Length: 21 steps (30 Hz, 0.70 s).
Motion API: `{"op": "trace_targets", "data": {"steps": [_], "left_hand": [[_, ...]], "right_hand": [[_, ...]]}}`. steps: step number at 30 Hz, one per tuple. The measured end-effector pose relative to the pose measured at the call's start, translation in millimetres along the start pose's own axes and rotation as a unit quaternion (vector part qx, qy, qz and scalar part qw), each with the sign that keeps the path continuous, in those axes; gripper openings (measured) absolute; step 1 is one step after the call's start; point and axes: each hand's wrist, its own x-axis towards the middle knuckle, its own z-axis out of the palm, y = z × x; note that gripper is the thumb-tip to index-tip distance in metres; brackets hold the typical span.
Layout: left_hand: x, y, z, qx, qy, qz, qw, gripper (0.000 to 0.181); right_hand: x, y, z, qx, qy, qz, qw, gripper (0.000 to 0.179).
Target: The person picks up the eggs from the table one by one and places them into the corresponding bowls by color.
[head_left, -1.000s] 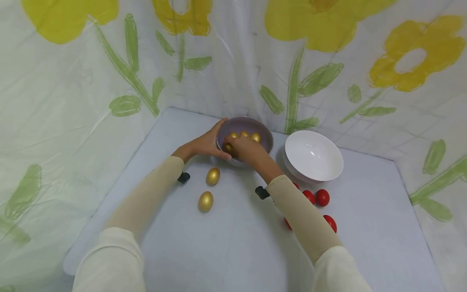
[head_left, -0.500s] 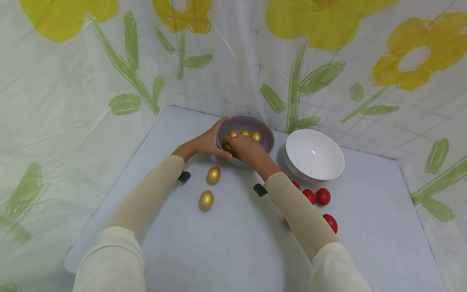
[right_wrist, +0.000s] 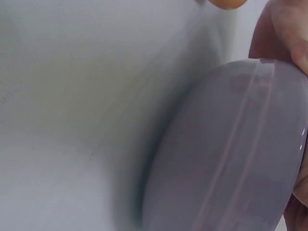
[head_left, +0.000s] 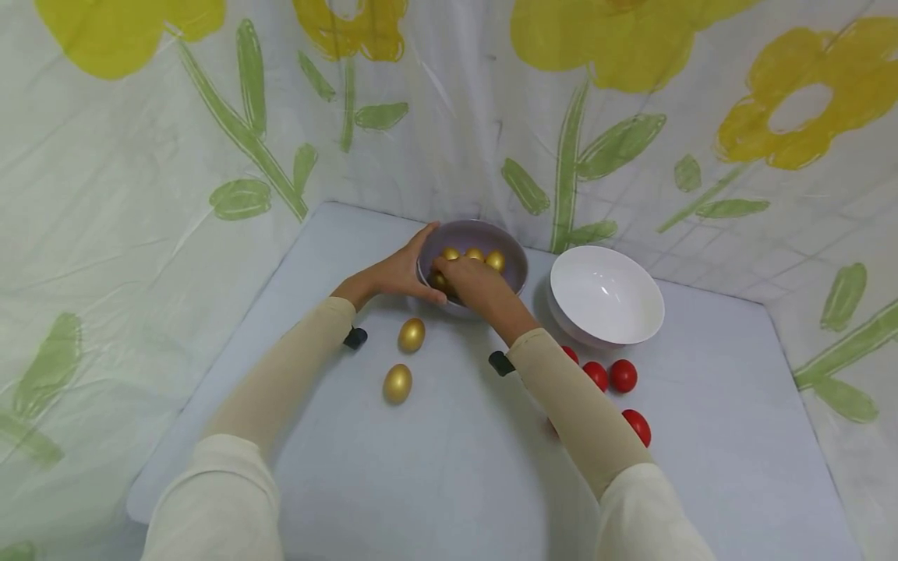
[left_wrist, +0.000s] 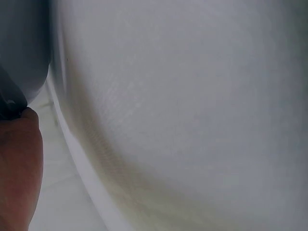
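A lilac bowl (head_left: 464, 233) stands near the back of the table with several golden eggs (head_left: 495, 260) inside. My left hand (head_left: 403, 273) grips its left side, thumb along the front and fingers toward the back. Reaching in from the right, my right hand (head_left: 484, 288) holds a golden egg (head_left: 438, 280) at the bowl's near left; its fingertips are partly hidden. The right wrist view shows the outer wall of the bowl (right_wrist: 216, 144) close up. Two more golden eggs lie on the table, one nearer the bowl (head_left: 411, 335) and a front egg (head_left: 397, 384).
To the right of the lilac bowl is a white bowl (head_left: 606, 300). Several red eggs (head_left: 623, 375) lie in front of it, some partly covered by my right forearm (head_left: 575, 405). A flower-painted curtain (head_left: 449, 140) hangs directly behind the table (head_left: 435, 483).
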Motion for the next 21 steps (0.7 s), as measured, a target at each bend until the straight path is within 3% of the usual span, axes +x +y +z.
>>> {"op": "trace_targets", "data": {"steps": [4, 10, 13, 16, 21], "left_hand": [[4.0, -11.4, 1.4, 0.008, 0.008, 0.006, 0.9999, 0.143], [1.0, -11.9, 1.7, 0.005, 0.007, 0.006, 0.9999, 0.143], [0.1, -12.4, 1.4, 0.008, 0.009, 0.006, 0.9999, 0.144], [0.2, -13.6, 1.5, 0.013, 0.012, 0.011, 0.9998, 0.143], [1.8, -13.2, 0.7, 0.009, 0.008, 0.018, 0.9998, 0.144]], "right_hand": [[-0.7, 0.2, -1.1, 0.004, 0.003, 0.002, 1.0000, 0.031], [-5.2, -2.0, -5.0, 0.009, 0.004, 0.012, 0.9999, 0.035], [-12.2, -6.0, -16.4, 0.046, 0.016, 0.023, 0.9986, 0.036], [-23.1, -11.8, -35.0, 0.111, 0.064, 0.038, 0.9911, 0.044], [-43.4, -22.1, -67.1, 0.181, 0.191, 0.031, 0.9642, 0.061]]}}
